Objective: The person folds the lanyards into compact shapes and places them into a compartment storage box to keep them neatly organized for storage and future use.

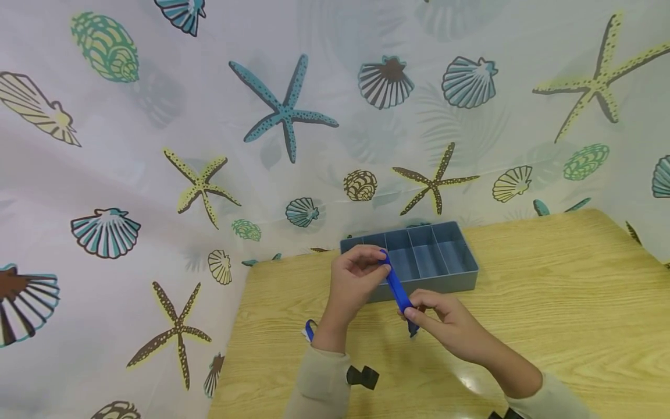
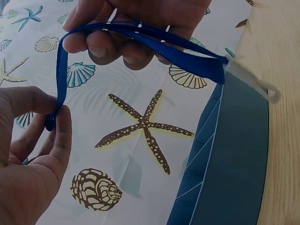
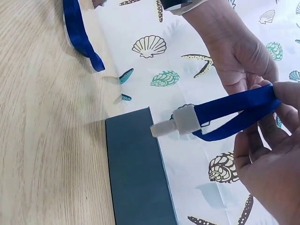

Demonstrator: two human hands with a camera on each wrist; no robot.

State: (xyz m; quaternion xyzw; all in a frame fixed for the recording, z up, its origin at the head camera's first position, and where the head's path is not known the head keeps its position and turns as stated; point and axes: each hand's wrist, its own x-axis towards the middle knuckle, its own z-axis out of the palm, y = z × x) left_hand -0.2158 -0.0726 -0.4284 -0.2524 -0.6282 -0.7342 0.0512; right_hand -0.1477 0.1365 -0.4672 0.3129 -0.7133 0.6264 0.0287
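A blue lanyard [image 1: 399,292] is stretched between both hands above the table, in front of a grey-blue box. Its upper end is pinched between the thumb and fingers of my left hand [image 1: 357,282]. Lower down, my right hand [image 1: 447,326] grips the doubled strap between thumb and fingers. From the right hand's side hangs the strap's end with a white plastic clip [image 3: 186,119], which the left wrist view also shows in front of the box wall [image 2: 241,154]. A second blue lanyard [image 1: 310,330] lies on the table, partly hidden by my left forearm.
The grey-blue box [image 1: 434,283] with several compartments stands at the back of the wood-grain table [image 1: 549,291], against a white sheet [image 1: 324,186] printed with shells and starfish. The sheet also hangs along the left side. A black band [image 1: 362,377] sits at the left sleeve.
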